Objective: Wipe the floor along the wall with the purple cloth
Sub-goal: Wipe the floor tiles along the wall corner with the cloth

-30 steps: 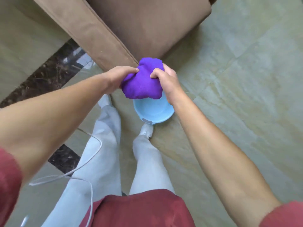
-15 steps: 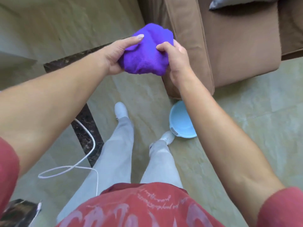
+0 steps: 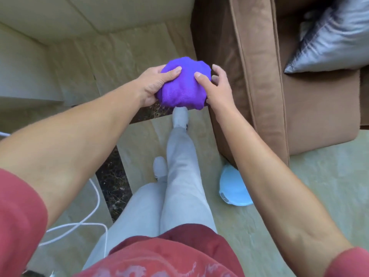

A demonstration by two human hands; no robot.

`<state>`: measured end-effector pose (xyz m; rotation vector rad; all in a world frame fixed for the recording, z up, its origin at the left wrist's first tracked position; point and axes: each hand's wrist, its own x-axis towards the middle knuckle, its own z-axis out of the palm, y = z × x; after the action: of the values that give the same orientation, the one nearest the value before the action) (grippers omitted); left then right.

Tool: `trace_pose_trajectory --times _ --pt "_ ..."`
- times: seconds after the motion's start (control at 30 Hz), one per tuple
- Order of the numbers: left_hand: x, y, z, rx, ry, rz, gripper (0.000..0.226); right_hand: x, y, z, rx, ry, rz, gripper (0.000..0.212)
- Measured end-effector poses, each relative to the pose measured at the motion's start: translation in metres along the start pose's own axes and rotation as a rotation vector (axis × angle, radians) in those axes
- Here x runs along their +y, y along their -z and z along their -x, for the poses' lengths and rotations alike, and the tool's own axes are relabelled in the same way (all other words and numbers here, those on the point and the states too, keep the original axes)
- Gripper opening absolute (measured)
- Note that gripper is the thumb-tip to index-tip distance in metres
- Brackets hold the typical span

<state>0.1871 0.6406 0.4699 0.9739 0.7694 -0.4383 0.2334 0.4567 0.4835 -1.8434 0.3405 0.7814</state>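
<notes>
Wiping is judged not yet begun: the purple cloth (image 3: 183,82) is held bunched in the air beside the brown sofa (image 3: 299,96), grasped by left hand (image 3: 153,84) and right hand (image 3: 217,86), above the floor (image 3: 127,48) along the wall (image 3: 103,11).

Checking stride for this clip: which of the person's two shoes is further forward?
The shoe just below the purple cloth leads; the other shoe trails, nearer the camera, beside the dark floor strip.

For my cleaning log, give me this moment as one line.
phase: carrying | purple cloth: bunched, off floor | left hand: gripping | right hand: gripping | wiping: not started
</notes>
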Motion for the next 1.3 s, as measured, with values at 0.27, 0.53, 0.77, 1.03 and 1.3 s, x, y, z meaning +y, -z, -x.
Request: trace_pose_trajectory --times 0.27,0.53,0.77,1.03,1.3 --pt "0.059 0.075 -0.155 0.163 -0.014 -0.171 0.020 -0.034 -0.074 -0.183 -0.304 -0.069 -0.173 0.040" --pt "0.051 0.191 -0.391 0.330 -0.084 -0.656 0.025 0.013 -0.170 -0.423 -0.301 -0.005 0.251 0.028" --pt "0.004 0.261 -0.575 0.334 -0.118 -0.499 0.024 0.094 -0.216 -0.611 -0.257 0.118 0.394 0.023" --pt "-0.036 0.311 -0.618 0.511 -0.329 -0.767 0.031 0.136 -0.237 -0.640 0.319 0.686 0.941 0.056" --pt "-0.113 0.422 -0.502 0.772 -0.235 -1.509 0.067 0.163 -0.251 -0.657 -0.140 0.648 1.441 0.062"
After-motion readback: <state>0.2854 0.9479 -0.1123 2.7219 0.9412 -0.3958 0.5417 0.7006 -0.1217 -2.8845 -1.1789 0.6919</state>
